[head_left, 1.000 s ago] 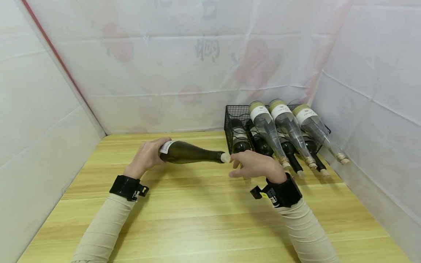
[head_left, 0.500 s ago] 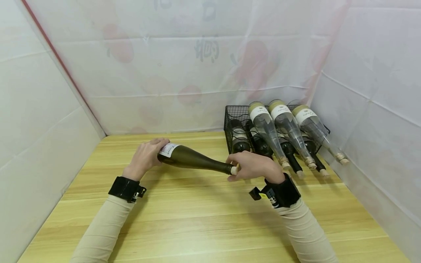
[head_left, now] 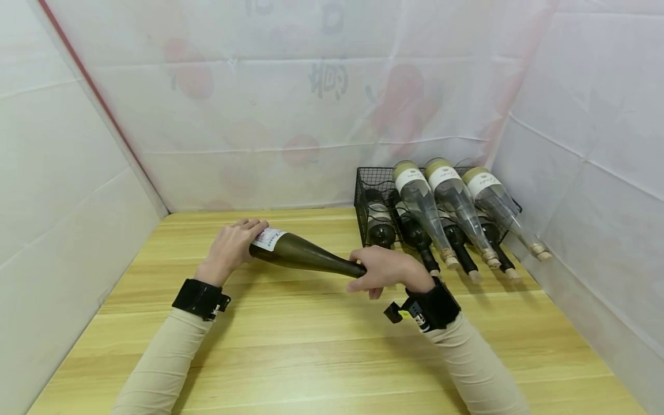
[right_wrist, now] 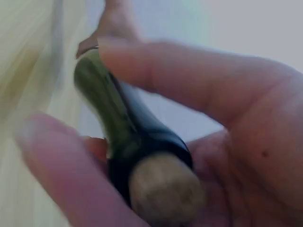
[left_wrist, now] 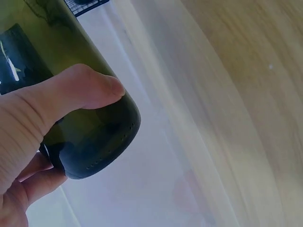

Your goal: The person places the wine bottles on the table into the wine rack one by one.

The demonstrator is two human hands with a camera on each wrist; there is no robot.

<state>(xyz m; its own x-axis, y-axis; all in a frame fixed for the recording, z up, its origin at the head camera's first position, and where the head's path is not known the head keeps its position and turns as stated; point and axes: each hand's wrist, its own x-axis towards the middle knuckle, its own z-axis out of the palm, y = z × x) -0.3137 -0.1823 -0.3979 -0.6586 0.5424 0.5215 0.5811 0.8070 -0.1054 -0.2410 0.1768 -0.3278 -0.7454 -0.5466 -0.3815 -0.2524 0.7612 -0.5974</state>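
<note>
A dark green wine bottle [head_left: 303, 253] with a white label is held off the table, tilted slightly so its neck points right and a little down. My left hand [head_left: 230, 248] grips its base, with the thumb [left_wrist: 94, 87] laid across the glass in the left wrist view. Around the neck curl the fingers of my right hand [head_left: 386, 270], which hides the bottle's mouth in the head view. The right wrist view shows the cork [right_wrist: 163, 189] in that mouth, facing the palm.
At the back right of the wooden table [head_left: 290, 346] stands a black wire rack [head_left: 363, 176]. Several dark bottles [head_left: 382, 235] lie in its lower level. Three clear corked bottles [head_left: 415, 196] lie on top, their necks jutting forward. White sheets [head_left: 249, 115] enclose the table.
My right hand has moved left from beyond the cork onto the bottle's neck. The bottle's neck end has dipped and turned toward me, while the left hand keeps its grip on the base.
</note>
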